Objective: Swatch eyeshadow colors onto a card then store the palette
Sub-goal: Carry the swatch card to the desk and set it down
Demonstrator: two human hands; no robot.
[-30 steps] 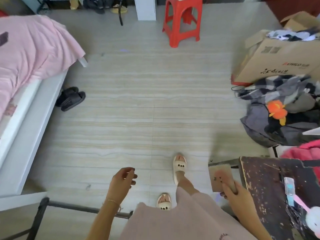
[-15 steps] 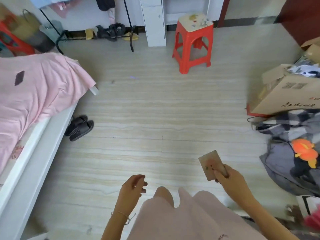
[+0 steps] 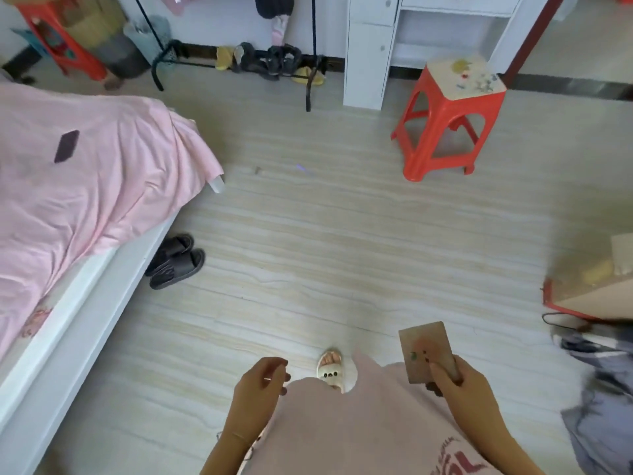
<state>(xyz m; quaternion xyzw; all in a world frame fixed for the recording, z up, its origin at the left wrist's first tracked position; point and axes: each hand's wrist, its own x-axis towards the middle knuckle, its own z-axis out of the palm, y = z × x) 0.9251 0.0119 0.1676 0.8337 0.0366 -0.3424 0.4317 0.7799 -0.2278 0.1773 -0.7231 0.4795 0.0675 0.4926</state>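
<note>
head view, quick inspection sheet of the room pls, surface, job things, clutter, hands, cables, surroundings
surface: pale striped floor, no table in view
job's things: brown card with small colour marks, held tilted; palette not seen
clutter: dark slippers by the bed; shoes along the far wall; cardboard box and grey clothes at right
grippers: right hand grips the card's lower end; left hand loosely curled, nothing seen in it
cables: dark cord on the floor by the box
surroundings: bed with pink sheet, dark flat thing on it; red stool; white cabinet
</note>
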